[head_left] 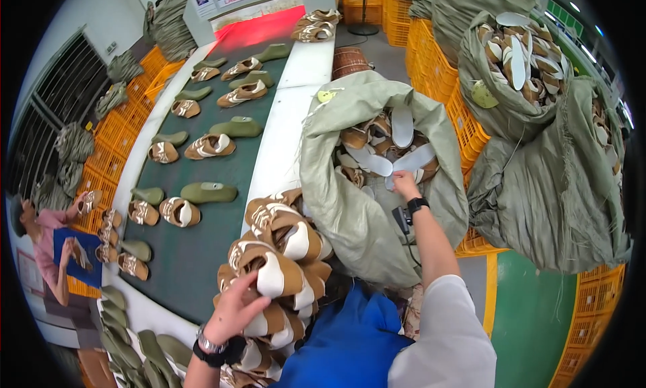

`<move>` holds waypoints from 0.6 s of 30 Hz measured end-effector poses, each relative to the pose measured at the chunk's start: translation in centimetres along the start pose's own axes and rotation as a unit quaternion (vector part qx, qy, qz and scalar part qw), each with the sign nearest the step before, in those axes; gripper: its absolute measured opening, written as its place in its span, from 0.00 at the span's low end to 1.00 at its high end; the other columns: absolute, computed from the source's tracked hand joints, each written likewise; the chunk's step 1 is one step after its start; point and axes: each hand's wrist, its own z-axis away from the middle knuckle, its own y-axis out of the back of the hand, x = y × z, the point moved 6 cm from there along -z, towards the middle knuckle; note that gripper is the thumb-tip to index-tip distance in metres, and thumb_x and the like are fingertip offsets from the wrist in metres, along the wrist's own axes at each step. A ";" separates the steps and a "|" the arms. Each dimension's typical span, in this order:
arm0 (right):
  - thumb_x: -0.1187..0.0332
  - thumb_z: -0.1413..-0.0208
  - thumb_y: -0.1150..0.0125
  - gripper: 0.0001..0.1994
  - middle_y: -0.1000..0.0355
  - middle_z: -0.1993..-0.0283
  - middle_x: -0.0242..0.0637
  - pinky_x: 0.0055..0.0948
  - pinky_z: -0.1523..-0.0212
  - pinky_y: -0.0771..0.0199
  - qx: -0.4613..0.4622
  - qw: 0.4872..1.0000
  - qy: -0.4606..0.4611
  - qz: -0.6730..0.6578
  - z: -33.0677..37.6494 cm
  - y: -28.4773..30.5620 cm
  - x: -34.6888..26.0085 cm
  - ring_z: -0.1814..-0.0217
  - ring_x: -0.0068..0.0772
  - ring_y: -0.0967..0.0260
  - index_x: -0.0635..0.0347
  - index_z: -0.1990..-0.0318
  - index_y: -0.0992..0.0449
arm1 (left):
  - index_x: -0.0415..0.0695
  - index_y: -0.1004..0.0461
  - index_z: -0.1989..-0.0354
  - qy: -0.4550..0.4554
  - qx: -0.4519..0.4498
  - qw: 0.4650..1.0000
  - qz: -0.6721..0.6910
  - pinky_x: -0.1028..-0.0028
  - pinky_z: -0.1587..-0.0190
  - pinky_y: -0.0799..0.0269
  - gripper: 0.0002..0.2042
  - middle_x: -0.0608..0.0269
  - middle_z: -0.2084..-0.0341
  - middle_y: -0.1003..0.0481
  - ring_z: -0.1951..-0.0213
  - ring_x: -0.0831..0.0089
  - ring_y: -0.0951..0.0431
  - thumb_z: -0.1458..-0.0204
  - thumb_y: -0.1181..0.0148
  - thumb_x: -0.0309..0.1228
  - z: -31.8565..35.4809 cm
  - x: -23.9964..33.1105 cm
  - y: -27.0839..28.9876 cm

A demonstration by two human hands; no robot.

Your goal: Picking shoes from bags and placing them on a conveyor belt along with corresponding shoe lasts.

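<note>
My right hand (405, 184) reaches into a grey-green cloth sack (360, 226) and pinches the end of a white insole (416, 159). Other white insoles (402, 127) and brown shoe uppers (356, 135) lie inside around it. To the left, my left hand (232, 310) is at the side of a brown shoe upper with a white heel (282, 273), on top of a pile of similar uppers. Its thumb and fingers are apart, with the fingertips at the shoe's collar and heel. Part of that contact is hidden.
A dark green conveyor (195, 236) carries brown uppers and green shoe lasts (237, 127). Across it stands a co-worker in a blue apron (77, 257), holding uppers. Full sacks (538, 193) and orange crates (431, 58) line the right. More lasts (158, 351) stand at lower left.
</note>
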 end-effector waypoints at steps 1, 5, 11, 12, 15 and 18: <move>0.73 0.54 0.48 0.15 0.27 0.69 0.44 0.29 0.75 0.28 -0.009 0.998 -0.050 0.029 -0.8 -2.0 0.1 0.75 0.37 0.28 0.67 0.57 0.28 | 0.36 0.38 0.47 0.010 0.005 1.000 -0.018 0.71 0.52 0.32 0.25 0.53 0.55 0.31 0.53 0.65 0.29 0.55 0.39 0.26 0.5 0.0 0.2; 0.72 0.57 0.49 0.21 0.34 0.49 0.51 0.39 0.49 0.35 0.022 0.965 0.046 0.257 -1.5 -7.9 -6.3 0.46 0.50 0.37 0.62 0.51 0.31 | 0.36 0.36 0.49 0.073 0.077 0.993 0.045 0.70 0.53 0.30 0.22 0.56 0.55 0.32 0.52 0.67 0.30 0.55 0.41 0.23 3.2 -0.1 2.1; 0.67 0.54 0.53 0.27 0.43 0.39 0.47 0.37 0.36 0.54 0.037 0.937 -0.018 0.348 -6.9 -6.6 -2.6 0.38 0.47 0.45 0.62 0.43 0.40 | 0.35 0.38 0.46 0.266 0.165 0.944 0.108 0.76 0.53 0.34 0.18 0.55 0.54 0.30 0.53 0.71 0.30 0.47 0.51 0.21 7.9 -1.1 4.2; 0.59 0.55 0.47 0.30 0.44 0.39 0.49 0.36 0.38 0.49 -0.041 0.947 -0.070 0.311 -8.0 -6.4 -0.8 0.38 0.45 0.45 0.64 0.43 0.39 | 0.36 0.37 0.47 0.204 0.179 0.958 0.091 0.78 0.57 0.32 0.18 0.56 0.56 0.29 0.55 0.72 0.29 0.47 0.50 0.22 8.5 -1.7 4.5; 0.49 0.61 0.40 0.38 0.40 0.42 0.52 0.35 0.41 0.43 -0.181 0.929 -0.135 0.294 -4.8 -8.1 -2.6 0.40 0.45 0.42 0.66 0.45 0.38 | 0.37 0.37 0.47 0.295 0.239 0.919 0.108 0.79 0.59 0.32 0.17 0.57 0.57 0.28 0.57 0.73 0.29 0.46 0.50 0.22 11.3 -1.5 5.0; 0.45 0.68 0.34 0.38 0.31 0.54 0.52 0.34 0.51 0.34 -0.147 0.970 -0.024 0.194 -3.0 -6.4 0.8 0.51 0.45 0.33 0.67 0.52 0.33 | 0.36 0.36 0.47 0.282 0.238 0.919 0.141 0.78 0.57 0.33 0.17 0.57 0.57 0.28 0.57 0.72 0.29 0.46 0.51 0.22 11.1 -1.7 5.3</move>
